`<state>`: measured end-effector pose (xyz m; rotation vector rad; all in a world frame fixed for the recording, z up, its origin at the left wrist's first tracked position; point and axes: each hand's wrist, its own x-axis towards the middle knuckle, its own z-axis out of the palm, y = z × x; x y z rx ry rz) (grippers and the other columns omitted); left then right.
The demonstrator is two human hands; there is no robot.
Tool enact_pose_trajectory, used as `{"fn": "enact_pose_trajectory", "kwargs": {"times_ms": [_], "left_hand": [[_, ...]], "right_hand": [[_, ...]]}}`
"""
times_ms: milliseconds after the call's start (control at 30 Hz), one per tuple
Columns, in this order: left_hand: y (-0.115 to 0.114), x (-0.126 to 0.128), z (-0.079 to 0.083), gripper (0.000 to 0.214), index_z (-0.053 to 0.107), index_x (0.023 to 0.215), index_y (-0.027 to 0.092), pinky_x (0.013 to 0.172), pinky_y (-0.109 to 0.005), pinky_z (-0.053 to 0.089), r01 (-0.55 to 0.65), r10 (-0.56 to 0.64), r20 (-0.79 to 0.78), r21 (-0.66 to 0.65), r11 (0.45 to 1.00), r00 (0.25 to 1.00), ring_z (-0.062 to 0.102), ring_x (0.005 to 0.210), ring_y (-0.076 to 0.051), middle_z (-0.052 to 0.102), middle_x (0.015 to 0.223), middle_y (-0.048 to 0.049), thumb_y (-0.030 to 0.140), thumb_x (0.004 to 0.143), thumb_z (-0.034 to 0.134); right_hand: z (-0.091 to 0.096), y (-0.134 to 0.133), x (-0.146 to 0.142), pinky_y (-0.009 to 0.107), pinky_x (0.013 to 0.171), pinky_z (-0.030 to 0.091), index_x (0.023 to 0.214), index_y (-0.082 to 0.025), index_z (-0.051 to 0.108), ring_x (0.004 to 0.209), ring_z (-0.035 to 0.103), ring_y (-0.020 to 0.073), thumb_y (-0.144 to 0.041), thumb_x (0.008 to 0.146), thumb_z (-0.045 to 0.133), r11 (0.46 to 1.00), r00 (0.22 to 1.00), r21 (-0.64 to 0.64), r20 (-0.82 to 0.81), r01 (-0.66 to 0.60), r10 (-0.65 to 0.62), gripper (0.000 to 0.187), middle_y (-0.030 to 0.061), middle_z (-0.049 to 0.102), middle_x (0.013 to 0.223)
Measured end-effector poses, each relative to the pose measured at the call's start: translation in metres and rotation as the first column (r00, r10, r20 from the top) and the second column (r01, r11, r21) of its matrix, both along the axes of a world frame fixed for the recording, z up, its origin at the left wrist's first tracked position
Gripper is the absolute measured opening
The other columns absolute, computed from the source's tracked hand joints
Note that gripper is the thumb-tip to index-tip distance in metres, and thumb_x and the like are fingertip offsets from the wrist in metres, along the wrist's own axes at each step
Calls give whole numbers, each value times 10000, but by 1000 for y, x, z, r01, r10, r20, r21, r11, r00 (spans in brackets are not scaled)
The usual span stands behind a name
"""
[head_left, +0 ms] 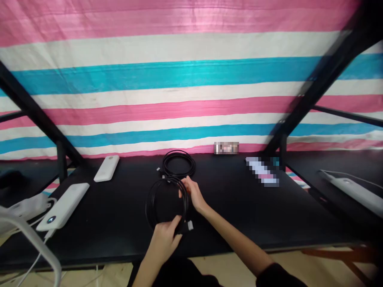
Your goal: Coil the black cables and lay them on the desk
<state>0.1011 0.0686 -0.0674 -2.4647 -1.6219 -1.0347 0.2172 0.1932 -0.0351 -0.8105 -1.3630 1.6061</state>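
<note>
A coiled black cable [184, 203] was in both hands above the near-middle of the black table [119, 223], though whether its underside touched the surface could not be told. The left hand [166, 235] had closed on the bottom of the ring, thumb over the strands and fingers curled beneath. The right hand [194, 193] was bent around the upper right side, its fingers seemingly nearly closed on the loops — the far fingertips were partly hidden.

A pale connector [190, 225] stuck out free beside the left thumb. Just beyond lay a second black coil [165, 165], its loops neatly gathered and out of either hand's grip.

By the look of it, this handling was partway along: the held loops already formed a ring, but they spread apart on the left, the connector end was loose, and no tie could be made out. Tidying and setting it down seemed left to do.
</note>
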Motion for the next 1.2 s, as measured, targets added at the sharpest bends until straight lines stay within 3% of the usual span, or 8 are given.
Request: {"fn": "enact_pose_trajectory", "kwargs": {"times_ms": [167, 267, 400, 600, 700, 833, 967, 1200], "left_hand": [[-4, -15, -16, 274, 623, 920, 128, 544, -265, 524, -64, 65, -21, 39, 997, 998, 664, 616, -197, 690, 716, -88, 138, 770, 393], [-5, -16, -16, 278, 631, 892, 132, 539, -279, 517, -95, 95, 8, -7, 995, 995, 640, 614, -201, 660, 696, -84, 138, 729, 405], [-14, -9, -4, 218, 632, 839, 155, 562, -308, 502, -77, 101, 125, -181, 980, 987, 596, 630, -202, 601, 697, -70, 175, 744, 437], [-45, 7, 18, 222, 660, 864, 233, 806, -311, 483, 102, 96, 479, -371, 923, 873, 580, 968, -213, 621, 989, -89, 236, 846, 439], [-52, 12, 19, 241, 671, 862, 235, 819, -322, 465, 99, 126, 521, -384, 918, 844, 554, 1002, -225, 639, 849, -77, 223, 847, 430], [-59, 3, 18, 322, 660, 826, 213, 773, -315, 453, -25, 215, 554, -329, 944, 804, 568, 911, -213, 627, 734, -62, 242, 884, 345], [-73, -8, 24, 365, 633, 807, 200, 592, -263, 434, -110, 340, 516, -425, 899, 786, 561, 601, -152, 582, 621, -17, 311, 912, 302], [-92, -8, 25, 393, 602, 639, 193, 652, -282, 434, -162, 309, 409, -355, 921, 859, 551, 555, -146, 565, 540, -10, 340, 902, 350]], "right_hand": [[-2, -23, 5, 170, 339, 322, 1073, -180, 528, 372, 433, 69, -428, 774, 585, 979, 972, 21, 130, -202, 198, 392, -51, 576, 545], [-6, -39, 7, 167, 365, 360, 1073, -180, 532, 386, 442, 55, -387, 786, 585, 975, 965, 51, 159, -217, 206, 358, -46, 580, 592], [-9, -65, 14, 158, 365, 367, 1051, -180, 528, 386, 442, 49, -418, 830, 522, 991, 982, 31, 146, -127, 121, 324, -43, 573, 599], [-10, -115, 42, 142, 312, 319, 1074, -212, 538, 348, 388, 32, -505, 830, 496, 992, 986, -128, 166, 1, 20, 384, -32, 568, 640], [-9, -129, 61, 150, 310, 317, 1038, -200, 577, 343, 386, 37, -536, 803, 524, 985, 979, -137, 192, 101, -73, 414, -18, 577, 616], [-5, -133, 80, 148, 279, 246, 1062, -199, 593, 317, 323, 29, -576, 748, 573, 943, 961, -204, 147, 262, -235, 490, -34, 549, 562], [-2, -131, 92, 133, 285, 187, 1085, -214, 613, 332, 309, 17, -539, 741, 610, 859, 924, -359, 30, 366, -382, 473, -66, 457, 545], [-1, -128, 107, 138, 296, 199, 1055, -253, 658, 313, 115, -18, -488, 755, 623, 844, 898, -512, -279, 161, -341, 383, -98, 335, 555]]}}
